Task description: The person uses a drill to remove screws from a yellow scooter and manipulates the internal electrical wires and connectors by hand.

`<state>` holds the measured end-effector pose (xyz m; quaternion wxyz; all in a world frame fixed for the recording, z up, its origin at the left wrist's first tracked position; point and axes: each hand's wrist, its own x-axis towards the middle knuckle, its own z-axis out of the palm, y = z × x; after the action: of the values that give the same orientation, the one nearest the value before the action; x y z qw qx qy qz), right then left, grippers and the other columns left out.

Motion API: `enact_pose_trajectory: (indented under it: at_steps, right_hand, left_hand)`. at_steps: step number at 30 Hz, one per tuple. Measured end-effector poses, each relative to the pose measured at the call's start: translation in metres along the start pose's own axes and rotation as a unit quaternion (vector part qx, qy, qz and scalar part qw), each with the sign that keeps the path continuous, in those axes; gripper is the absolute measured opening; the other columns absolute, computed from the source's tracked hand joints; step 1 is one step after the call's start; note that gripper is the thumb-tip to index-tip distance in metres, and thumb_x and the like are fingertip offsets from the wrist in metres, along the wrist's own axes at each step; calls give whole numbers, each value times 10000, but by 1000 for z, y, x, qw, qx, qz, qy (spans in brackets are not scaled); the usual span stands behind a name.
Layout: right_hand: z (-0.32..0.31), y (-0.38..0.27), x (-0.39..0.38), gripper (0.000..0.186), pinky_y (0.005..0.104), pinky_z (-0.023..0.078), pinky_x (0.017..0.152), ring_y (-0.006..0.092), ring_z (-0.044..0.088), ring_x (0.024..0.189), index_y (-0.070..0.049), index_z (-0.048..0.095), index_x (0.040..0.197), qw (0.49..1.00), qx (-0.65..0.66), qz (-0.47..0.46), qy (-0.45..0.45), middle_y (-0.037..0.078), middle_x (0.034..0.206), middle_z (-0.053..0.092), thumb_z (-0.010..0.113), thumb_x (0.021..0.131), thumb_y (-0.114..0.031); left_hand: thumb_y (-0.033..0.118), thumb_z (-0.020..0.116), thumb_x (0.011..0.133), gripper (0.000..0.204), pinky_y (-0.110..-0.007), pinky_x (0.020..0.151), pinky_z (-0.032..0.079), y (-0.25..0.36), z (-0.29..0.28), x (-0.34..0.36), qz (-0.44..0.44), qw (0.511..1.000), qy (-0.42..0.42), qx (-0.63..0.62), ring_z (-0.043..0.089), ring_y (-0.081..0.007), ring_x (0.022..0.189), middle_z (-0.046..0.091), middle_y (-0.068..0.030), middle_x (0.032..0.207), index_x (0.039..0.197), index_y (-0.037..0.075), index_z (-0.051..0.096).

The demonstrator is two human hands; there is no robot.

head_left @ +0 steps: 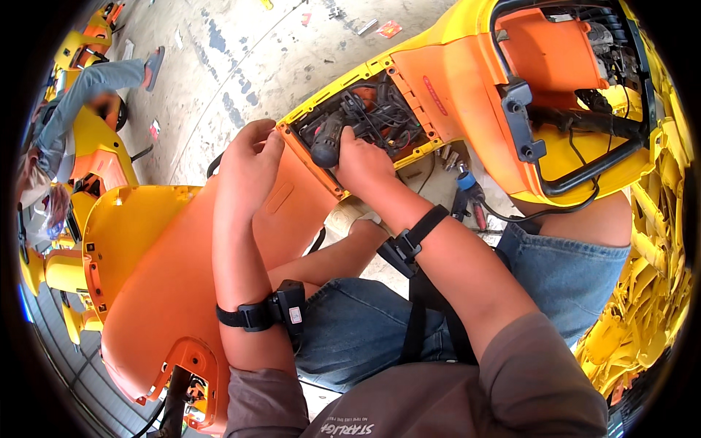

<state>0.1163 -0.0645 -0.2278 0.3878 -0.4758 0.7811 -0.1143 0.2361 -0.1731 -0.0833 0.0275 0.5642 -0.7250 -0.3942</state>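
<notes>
My right hand grips a black cylindrical power tool over an open compartment full of black wiring, set in an orange-and-yellow scooter body. My left hand is just left of it, at the compartment's near left corner, above a long orange panel. Its fingers are curled toward the thumb; what they hold, if anything, is hidden.
Loose tools lie on the floor below the compartment. Yellow panels are piled at the right. At left, another person's leg is beside more yellow-and-orange scooters. A black cable loops under the right-hand body section.
</notes>
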Motion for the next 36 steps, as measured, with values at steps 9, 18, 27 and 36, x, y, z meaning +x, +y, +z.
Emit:
enact_pose_trajectory:
  at_steps: [9,18,27,36]
  right_hand:
    - [16,-2,-13,646,366,615,685,277,763,848,67,447,1464,983,-168,-68,44,208,1059,724,637,893,-166]
    - [8,3,-40,604,373,600,682,277,742,815,43,438,1477,969,-207,-114,73,174,1030,694,580,919,-138]
    - [-27,-7,-108,658,346,547,687,234,646,735,-15,455,1495,911,-252,-280,169,128,1030,605,600,876,-184]
    - [-39,-14,-120,679,334,520,686,226,608,731,-39,468,1496,888,-204,-349,219,126,1076,600,631,872,-250]
  left_hand:
    - [241,622,1003,446,-357,986,520,1,-1,1,-15,1000,-17,6,669,-238,1141,706,-186,1240,1368,-16,603]
    - [296,577,991,473,-337,956,508,-27,-3,21,-45,998,-17,37,669,-212,1087,722,-158,1185,1345,-12,637]
    - [330,522,1036,485,-350,907,535,-43,-1,42,-147,976,-37,-154,674,-204,1041,727,-122,1141,1363,-20,599]
    - [307,481,1093,341,-336,830,555,-46,-7,47,-199,923,-93,-317,709,-183,865,747,-67,1007,1165,28,664]
